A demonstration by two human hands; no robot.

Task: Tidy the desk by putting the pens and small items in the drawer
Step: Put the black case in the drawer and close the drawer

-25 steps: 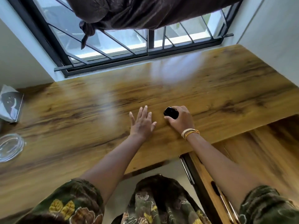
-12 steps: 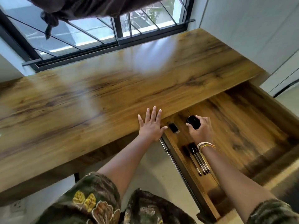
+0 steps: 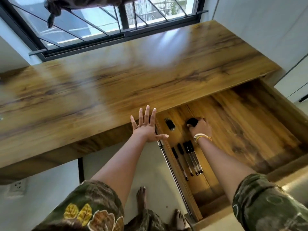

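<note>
The small black item (image 3: 192, 122) sits at my fingertips, low inside the open drawer (image 3: 250, 130), near its back end. My right hand (image 3: 200, 128) curls round it from behind, so only its front half shows past my fingers. Just to its left another small black piece (image 3: 170, 124) lies on the drawer floor. Nearer me, a row of pens (image 3: 188, 157) lies side by side. My left hand (image 3: 146, 129) is spread flat, fingers straight, on the desk (image 3: 116, 90) edge beside the drawer.
</note>
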